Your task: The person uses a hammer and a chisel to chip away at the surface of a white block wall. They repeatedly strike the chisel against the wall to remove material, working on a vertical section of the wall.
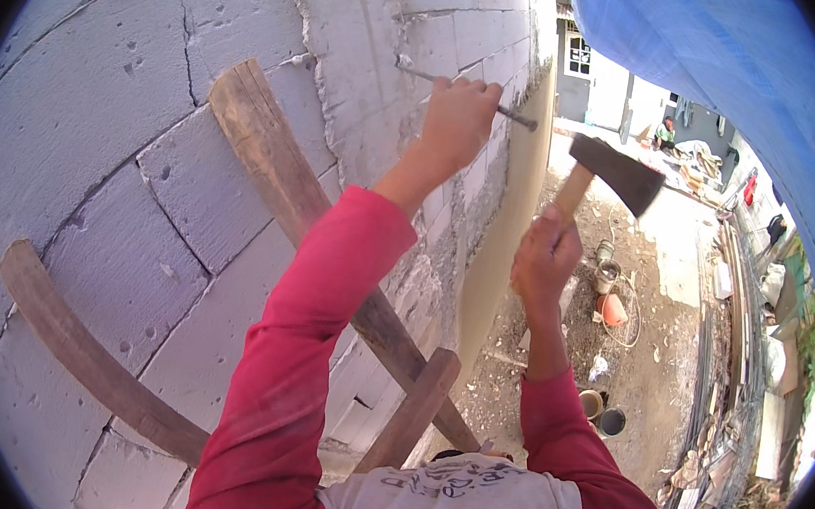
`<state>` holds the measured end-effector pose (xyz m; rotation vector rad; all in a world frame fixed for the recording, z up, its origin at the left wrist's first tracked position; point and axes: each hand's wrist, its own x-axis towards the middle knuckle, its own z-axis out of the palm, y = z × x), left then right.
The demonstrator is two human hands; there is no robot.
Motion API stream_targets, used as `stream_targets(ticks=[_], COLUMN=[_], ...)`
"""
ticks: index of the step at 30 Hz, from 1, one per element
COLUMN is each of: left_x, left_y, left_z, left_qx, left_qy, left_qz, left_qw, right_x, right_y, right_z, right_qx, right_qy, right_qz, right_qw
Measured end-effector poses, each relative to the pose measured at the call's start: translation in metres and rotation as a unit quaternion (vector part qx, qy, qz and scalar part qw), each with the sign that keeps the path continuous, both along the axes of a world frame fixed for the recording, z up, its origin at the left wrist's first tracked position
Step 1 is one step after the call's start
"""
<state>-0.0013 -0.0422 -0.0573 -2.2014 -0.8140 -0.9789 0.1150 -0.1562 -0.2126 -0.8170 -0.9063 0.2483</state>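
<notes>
My left hand [458,123] is closed around a thin metal chisel [517,119]. Its far tip meets the plastered strip [360,76] of the pale block wall [153,223], while its other end sticks out to the right. In my right hand [549,255] is a hatchet [618,170], gripped by its wooden handle. The hatchet's broad blade points right and its blunt back faces the chisel's end, with a small gap between them. Part of the handle is hidden by my fingers.
A wooden ladder [276,151] leans below my left arm. Far below, the dirt ground [652,344] holds several buckets, among them an orange one [612,309]. Long rods and boards [727,312] line the right side. Overhead hangs a blue tarp [735,60]. Another person [665,134] is in the distance.
</notes>
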Motion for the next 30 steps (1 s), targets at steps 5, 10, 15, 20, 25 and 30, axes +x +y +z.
stream_targets(ticks=[5, 10, 15, 20, 25, 30], left_x=[-0.008, -0.005, 0.003, 0.005, 0.005, 0.003], left_y=[0.006, 0.008, 0.0, 0.001, 0.004, 0.007], left_z=[-0.021, -0.026, -0.034, -0.035, -0.028, -0.023], left_qx=[-0.034, -0.034, 0.029, 0.048, 0.053, 0.037], left_qy=[-0.035, 0.016, 0.042, -0.009, -0.017, -0.037], left_qz=[0.057, -0.029, -0.016, -0.007, -0.001, -0.006], left_qw=[0.997, 0.999, 0.999, 0.999, 0.998, 0.999], right_x=[0.004, 0.01, 0.018, 0.013, 0.015, 0.015], right_y=[-0.043, -0.057, -0.062, -0.07, -0.066, -0.069], right_z=[0.009, 0.009, 0.0, 0.009, 0.012, 0.023], right_qx=[-0.015, -0.03, -0.038, -0.02, 0.032, 0.091], right_qy=[0.101, 0.133, 0.111, 0.099, 0.04, 0.018], right_qz=[0.048, 0.082, 0.113, 0.1, 0.046, 0.027], right_qw=[0.994, 0.987, 0.987, 0.99, 0.998, 0.995])
